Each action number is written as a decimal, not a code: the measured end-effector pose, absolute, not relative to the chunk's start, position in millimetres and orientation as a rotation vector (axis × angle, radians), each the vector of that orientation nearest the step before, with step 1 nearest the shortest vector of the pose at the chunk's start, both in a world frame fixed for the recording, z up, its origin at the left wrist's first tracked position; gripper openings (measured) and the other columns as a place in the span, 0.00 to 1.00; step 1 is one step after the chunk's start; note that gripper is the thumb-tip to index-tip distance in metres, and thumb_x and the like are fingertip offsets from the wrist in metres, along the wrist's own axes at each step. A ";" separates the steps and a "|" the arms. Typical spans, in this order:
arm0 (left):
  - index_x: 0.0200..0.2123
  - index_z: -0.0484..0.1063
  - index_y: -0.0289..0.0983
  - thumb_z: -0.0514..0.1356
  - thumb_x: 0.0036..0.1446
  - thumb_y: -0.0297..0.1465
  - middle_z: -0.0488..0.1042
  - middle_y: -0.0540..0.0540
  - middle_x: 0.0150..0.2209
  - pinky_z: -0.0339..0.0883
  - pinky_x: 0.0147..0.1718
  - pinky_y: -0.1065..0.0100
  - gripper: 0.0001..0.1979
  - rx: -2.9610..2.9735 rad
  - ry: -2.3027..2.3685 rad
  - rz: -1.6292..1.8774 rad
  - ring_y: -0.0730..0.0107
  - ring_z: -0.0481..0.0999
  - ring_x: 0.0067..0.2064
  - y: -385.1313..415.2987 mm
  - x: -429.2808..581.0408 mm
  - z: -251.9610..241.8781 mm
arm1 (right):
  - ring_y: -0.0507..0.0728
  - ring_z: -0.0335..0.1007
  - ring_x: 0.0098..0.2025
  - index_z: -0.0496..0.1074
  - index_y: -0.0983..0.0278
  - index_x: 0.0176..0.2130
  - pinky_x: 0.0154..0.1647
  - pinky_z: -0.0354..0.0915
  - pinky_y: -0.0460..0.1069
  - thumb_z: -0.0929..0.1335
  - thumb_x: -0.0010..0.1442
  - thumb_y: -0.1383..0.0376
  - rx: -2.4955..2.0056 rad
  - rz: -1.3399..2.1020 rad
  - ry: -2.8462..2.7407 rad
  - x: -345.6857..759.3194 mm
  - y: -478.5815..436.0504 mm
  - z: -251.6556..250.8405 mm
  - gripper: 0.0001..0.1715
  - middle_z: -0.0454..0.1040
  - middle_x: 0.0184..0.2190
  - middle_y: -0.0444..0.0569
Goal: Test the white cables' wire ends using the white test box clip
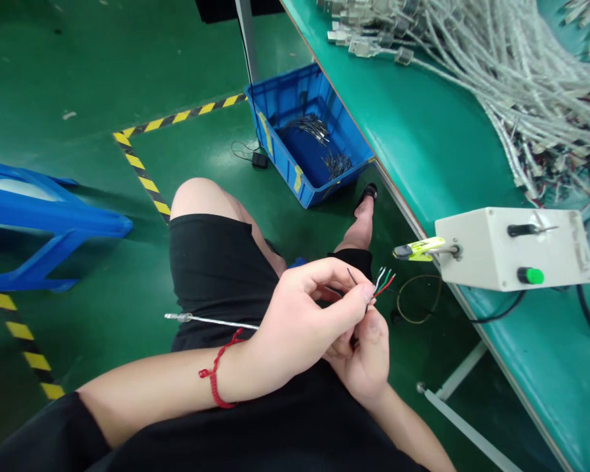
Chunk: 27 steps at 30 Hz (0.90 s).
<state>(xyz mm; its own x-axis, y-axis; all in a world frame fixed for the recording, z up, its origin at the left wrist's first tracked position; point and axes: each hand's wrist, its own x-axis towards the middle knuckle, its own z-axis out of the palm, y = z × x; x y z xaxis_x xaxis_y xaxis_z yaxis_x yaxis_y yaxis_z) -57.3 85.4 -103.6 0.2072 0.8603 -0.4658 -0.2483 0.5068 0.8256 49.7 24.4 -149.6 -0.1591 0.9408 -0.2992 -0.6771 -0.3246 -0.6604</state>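
One head view: left hand (307, 321) pinching a silvery USB cable (221, 321) above the lap (216, 262), right hand (366, 360) curled beneath, its hold unclear; white, green and red wires (385, 284) fan past the fingertips (368, 292), plug (177, 317) beyond the left wrist (238, 373).

And over on my left, a blue plastic stool (54, 219) on the green floor (78, 144)! Yellow-and-black striped tape (181, 117) turns a corner ahead of me, a black adapter (259, 160) lies just beside the blue crate (282, 154), which sits partly under the tabletop (437, 137).
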 end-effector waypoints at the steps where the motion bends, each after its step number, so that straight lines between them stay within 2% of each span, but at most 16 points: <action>1: 0.32 0.79 0.35 0.67 0.64 0.28 0.80 0.51 0.31 0.74 0.35 0.77 0.06 0.684 1.094 0.863 0.76 0.79 0.33 85.4 -57.3 -103.6 | 0.48 0.39 0.16 0.65 0.59 0.25 0.18 0.49 0.47 0.64 0.75 0.48 -0.818 1.749 -0.454 49.7 25.0 -149.2 0.30 0.48 0.15 0.36; 7: 0.33 0.76 0.36 0.64 0.65 0.28 0.78 0.51 0.32 0.71 0.33 0.74 0.06 0.673 1.089 0.839 0.75 0.76 0.31 86.1 -55.8 -105.3 | 0.48 0.39 0.15 0.68 0.60 0.26 0.17 0.51 0.48 0.61 0.77 0.50 -0.754 1.751 -0.497 50.1 27.1 -152.3 0.29 0.50 0.15 0.36; 10: 0.33 0.74 0.36 0.63 0.64 0.25 0.77 0.51 0.31 0.71 0.36 0.74 0.06 0.666 1.071 0.846 0.74 0.76 0.33 86.3 -54.7 -106.5 | 0.49 0.42 0.15 0.67 0.60 0.26 0.17 0.52 0.48 0.59 0.77 0.52 -0.750 1.753 -0.500 50.4 26.3 -154.0 0.30 0.51 0.15 0.38; 15: 0.33 0.72 0.37 0.61 0.66 0.26 0.76 0.52 0.32 0.70 0.35 0.73 0.06 0.667 1.035 0.835 0.74 0.74 0.34 85.3 -55.0 -109.2 | 0.51 0.46 0.14 0.66 0.59 0.25 0.16 0.51 0.49 0.58 0.78 0.51 -0.747 1.764 -0.534 50.0 26.5 -152.7 0.31 0.51 0.13 0.38; 22: 0.34 0.72 0.37 0.61 0.67 0.27 0.76 0.51 0.32 0.68 0.35 0.72 0.06 0.659 1.008 0.829 0.74 0.73 0.34 85.6 -54.8 -111.1 | 0.49 0.40 0.12 0.69 0.59 0.27 0.15 0.53 0.48 0.58 0.78 0.51 -0.751 1.740 -0.566 48.8 30.3 -151.1 0.31 0.49 0.13 0.36; 27: 0.34 0.72 0.37 0.61 0.67 0.27 0.75 0.51 0.32 0.68 0.36 0.71 0.06 0.644 0.996 0.839 0.73 0.73 0.34 86.2 -55.5 -112.1 | 0.49 0.43 0.12 0.69 0.59 0.27 0.14 0.53 0.47 0.59 0.78 0.51 -0.771 1.725 -0.572 47.5 31.7 -150.7 0.30 0.49 0.12 0.36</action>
